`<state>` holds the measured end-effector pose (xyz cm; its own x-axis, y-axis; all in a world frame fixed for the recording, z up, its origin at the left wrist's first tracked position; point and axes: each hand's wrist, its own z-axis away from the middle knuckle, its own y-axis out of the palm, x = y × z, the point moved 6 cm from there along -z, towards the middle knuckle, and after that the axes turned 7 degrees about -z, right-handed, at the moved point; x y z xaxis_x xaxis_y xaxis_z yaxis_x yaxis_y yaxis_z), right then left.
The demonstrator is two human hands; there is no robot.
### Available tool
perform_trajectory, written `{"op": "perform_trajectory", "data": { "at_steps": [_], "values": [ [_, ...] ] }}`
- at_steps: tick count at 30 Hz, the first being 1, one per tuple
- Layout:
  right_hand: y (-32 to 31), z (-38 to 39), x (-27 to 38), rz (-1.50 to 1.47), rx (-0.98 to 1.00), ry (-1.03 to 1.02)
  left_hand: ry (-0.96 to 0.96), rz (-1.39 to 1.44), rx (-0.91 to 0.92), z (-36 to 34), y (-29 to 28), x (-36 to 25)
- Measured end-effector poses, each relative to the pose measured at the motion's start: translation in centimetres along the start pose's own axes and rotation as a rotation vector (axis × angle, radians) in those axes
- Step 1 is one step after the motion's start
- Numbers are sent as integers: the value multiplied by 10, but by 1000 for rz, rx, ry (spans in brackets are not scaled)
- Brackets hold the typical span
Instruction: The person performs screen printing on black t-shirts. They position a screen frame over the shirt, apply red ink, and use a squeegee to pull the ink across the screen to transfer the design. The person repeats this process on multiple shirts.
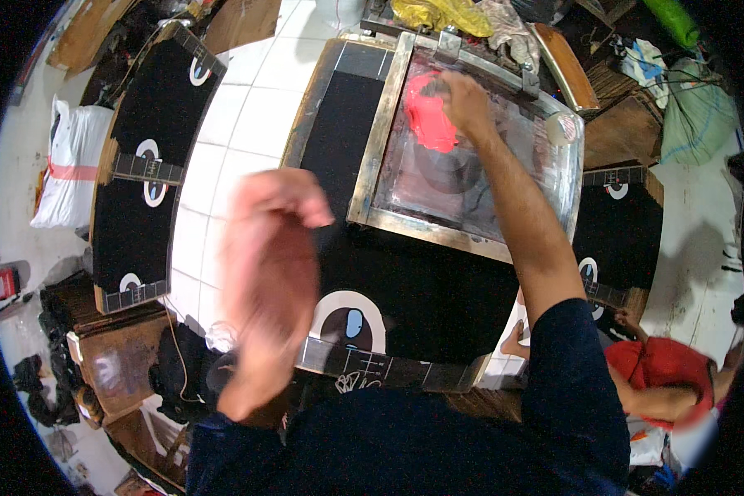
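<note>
A framed screen rests over the far part of a black board, which has a printed eye with a cream ring near its close edge. A patch of bright pink ink lies on the mesh. My right hand reaches onto that patch with curled fingers; whatever they hold is too small and hidden to make out. My left hand hangs in the air left of the screen, smeared by motion, so its fingers are unclear. A small round pale object sits at the screen's right edge.
Similar printed boards lie left and right on white tiled flooring. A white sack, yellow cloth, green sack and wooden pieces surround them. A person in red is at the lower right.
</note>
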<state>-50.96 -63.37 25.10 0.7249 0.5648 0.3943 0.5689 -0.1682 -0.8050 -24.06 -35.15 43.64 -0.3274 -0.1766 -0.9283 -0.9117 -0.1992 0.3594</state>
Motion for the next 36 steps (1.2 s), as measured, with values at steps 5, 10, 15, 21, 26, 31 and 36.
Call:
{"op": "perform_trajectory", "data": {
  "at_steps": [5,10,15,21,26,31,36],
  "values": [
    [31,-28,-9,109,145,31,488,-2,446,11,51,-98],
    [12,30,6,129,225,80,506,19,441,3,50,-85],
    [11,6,-5,123,263,70,517,16,430,0,43,-79],
    [32,-38,-15,150,69,-7,522,-2,364,0,36,-71],
    [12,23,7,204,264,43,235,-392,21,-22,-17,30],
    [-6,65,38,270,207,27,120,-1292,279,-5,-36,216],
    [-2,36,23,181,228,4,245,-1175,236,16,-50,266]
  ]
}}
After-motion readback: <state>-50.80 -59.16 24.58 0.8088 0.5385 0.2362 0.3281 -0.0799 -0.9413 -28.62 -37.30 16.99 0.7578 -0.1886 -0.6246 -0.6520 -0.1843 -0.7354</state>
